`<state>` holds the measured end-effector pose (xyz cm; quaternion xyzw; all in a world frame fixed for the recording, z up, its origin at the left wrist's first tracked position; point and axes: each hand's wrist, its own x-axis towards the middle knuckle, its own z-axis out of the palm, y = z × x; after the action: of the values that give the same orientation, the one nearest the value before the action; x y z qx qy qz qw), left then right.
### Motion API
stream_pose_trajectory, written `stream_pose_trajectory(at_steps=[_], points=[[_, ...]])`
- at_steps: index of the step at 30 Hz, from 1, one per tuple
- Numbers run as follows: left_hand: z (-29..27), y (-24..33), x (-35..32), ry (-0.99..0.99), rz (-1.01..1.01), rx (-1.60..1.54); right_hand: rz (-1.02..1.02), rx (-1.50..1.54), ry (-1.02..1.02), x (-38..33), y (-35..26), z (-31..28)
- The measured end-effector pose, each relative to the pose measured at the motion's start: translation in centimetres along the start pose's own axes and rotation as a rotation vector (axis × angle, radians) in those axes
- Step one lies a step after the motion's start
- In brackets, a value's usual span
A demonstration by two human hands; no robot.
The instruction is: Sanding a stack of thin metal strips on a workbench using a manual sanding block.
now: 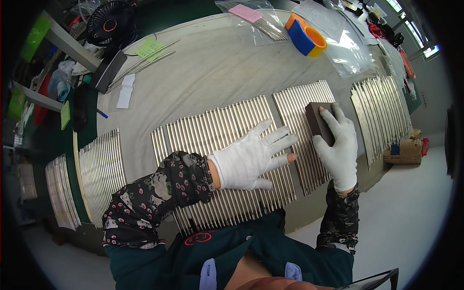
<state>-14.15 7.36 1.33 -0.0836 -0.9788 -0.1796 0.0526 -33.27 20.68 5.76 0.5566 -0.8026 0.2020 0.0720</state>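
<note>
A dark brown rectangular block (315, 123), matt and square-edged, is lying over the upper right part of a set of slim metal rods (292, 108); its contact underneath is being hidden from me. The right hand (342, 150), in a white fabric glove with one bare fingertip showing, is gripping this block, fingers over its top and right side. The left hand (241, 162), gloved alike and also showing one bare fingertip, is spreading its fingers wide, palm down, across the broad central set of rods (217, 121), and is holding nothing that I can see.

The rods are showing a bright, silvery, smooth finish and are lying side by side in near-parallel rows. A printed dark sleeve (154, 193) on the left forearm is covering the lower left of the central set. Further sets are lying to the right (382, 116) and to the left (102, 159).

Beyond, the pale, grey-streaked tabletop (208, 63) is bearing a white paper strip (126, 91), a yellow-green note (149, 48), a thick blue, orange and yellow ring (305, 37) and a clear plastic bag (263, 30) containing rods. A black fan (110, 24) is standing at the far left.
</note>
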Motion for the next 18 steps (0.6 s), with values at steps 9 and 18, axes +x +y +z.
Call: stream_pose_trajectory(at_steps=[9, 18], points=[[1.0, 0.1, 1.1, -0.092, -0.107, -0.191, -0.347, 0.057, -0.204, 4.0, -7.3, 4.5], [2.0, 0.3, 1.0, -0.125, -0.156, -0.258, -0.410, 0.085, -0.180, 4.9, -7.5, 4.6]])
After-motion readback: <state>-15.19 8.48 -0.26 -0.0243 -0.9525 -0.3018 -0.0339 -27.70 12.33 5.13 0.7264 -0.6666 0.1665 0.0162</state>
